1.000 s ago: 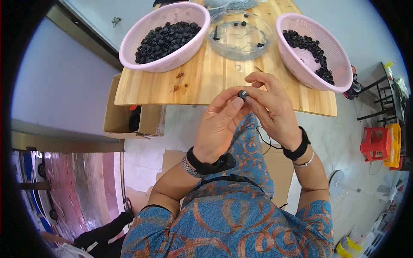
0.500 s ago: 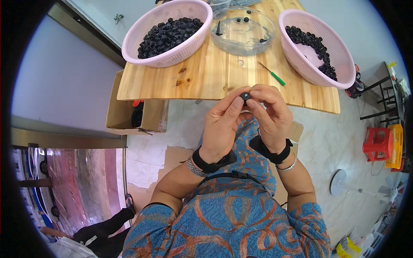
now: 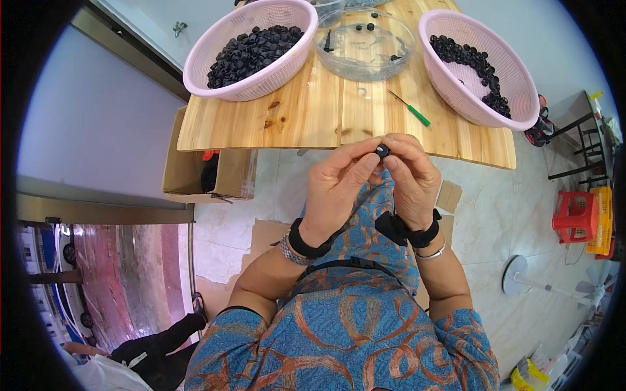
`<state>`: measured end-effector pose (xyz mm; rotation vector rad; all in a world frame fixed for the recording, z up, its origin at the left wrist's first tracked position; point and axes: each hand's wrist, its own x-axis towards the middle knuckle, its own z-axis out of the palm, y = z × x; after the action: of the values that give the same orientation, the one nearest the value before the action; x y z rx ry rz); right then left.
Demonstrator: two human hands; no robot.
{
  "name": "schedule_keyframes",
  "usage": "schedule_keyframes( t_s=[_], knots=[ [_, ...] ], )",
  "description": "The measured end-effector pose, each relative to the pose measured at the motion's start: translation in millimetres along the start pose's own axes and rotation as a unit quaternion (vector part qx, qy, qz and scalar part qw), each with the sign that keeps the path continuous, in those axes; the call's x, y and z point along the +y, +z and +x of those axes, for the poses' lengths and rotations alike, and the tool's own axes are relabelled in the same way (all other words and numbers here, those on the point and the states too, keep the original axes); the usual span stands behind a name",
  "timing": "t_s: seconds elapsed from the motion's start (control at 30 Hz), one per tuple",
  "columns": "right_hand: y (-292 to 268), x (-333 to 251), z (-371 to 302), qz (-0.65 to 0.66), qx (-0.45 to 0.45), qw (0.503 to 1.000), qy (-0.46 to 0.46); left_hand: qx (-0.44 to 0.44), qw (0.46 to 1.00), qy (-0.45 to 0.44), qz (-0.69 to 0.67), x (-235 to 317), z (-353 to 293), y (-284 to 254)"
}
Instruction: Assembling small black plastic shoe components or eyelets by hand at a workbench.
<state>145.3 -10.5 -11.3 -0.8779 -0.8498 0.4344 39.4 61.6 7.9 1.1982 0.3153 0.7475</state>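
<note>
A small round black part [image 3: 383,150] with a pale spot on its face is pinched between the fingertips of both hands, just off the table's near edge. My left hand [image 3: 336,186] grips it from the left with thumb and forefinger. From the right, my right hand [image 3: 413,176] closes thumb and fingers on it too. Beyond the hands on the wooden table [image 3: 313,117] lies a thin tool with a green handle [image 3: 418,115]. The part's exact kind is too small to tell.
A pink basket [image 3: 195,72] heaped with black parts stands at the far left, another pink basket [image 3: 531,114] with fewer at the right. Between them sits a clear round tray [image 3: 355,73] holding a few pieces. Below the table's left side is a cardboard box [image 3: 235,176]. Red stool [image 3: 574,215] at right.
The black part has shifted slightly right and turned in my fingers, so its pale spot faces differently. Both hands still hold it.
</note>
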Motion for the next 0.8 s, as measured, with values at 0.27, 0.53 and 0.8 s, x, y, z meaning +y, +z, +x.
schedule_keyframes(
  t_s=[0.27,0.53,0.8],
  knots=[
    [-5,0,-5,0.007,0.022,0.999,-0.037,0.013,1.0,-0.008,-0.017,3,2,12],
    [-18,-6,-3,-0.139,-0.014,0.984,-0.108,-0.019,1.0,-0.012,0.014,-1,1,8],
    [-19,-5,-7,-0.128,0.011,0.986,-0.104,-0.028,0.998,-0.047,-0.017,1,0,11]
  ],
)
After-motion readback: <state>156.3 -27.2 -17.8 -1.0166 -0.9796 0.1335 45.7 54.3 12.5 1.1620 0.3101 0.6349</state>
